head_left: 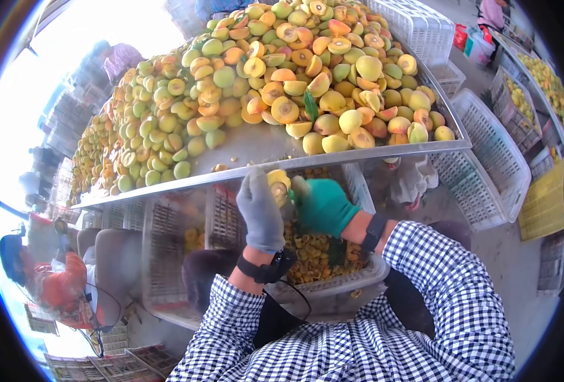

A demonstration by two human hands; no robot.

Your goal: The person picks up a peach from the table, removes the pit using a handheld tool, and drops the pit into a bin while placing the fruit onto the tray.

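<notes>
My left hand (261, 210), in a grey glove, is closed around a halved yellow fruit (278, 185) just below the metal table's front edge (256, 169). The cut face with its pit area shows. To its right, my right hand (323, 205) wears a green glove; its fingers are bent together beside the fruit, and what they hold is too small to make out. Beneath both hands sits a white crate (374, 275) with many small yellow-brown pieces (320, 254) in it. A large heap of whole and halved fruit (285, 109) covers much of the table.
Stacked white crates (495, 153) stand at the right, near a yellow crate (545, 200). Another crate (167, 254) is left of my knees. A person in orange (68, 286) sits at the lower left; another person (121, 60) is beyond the heap.
</notes>
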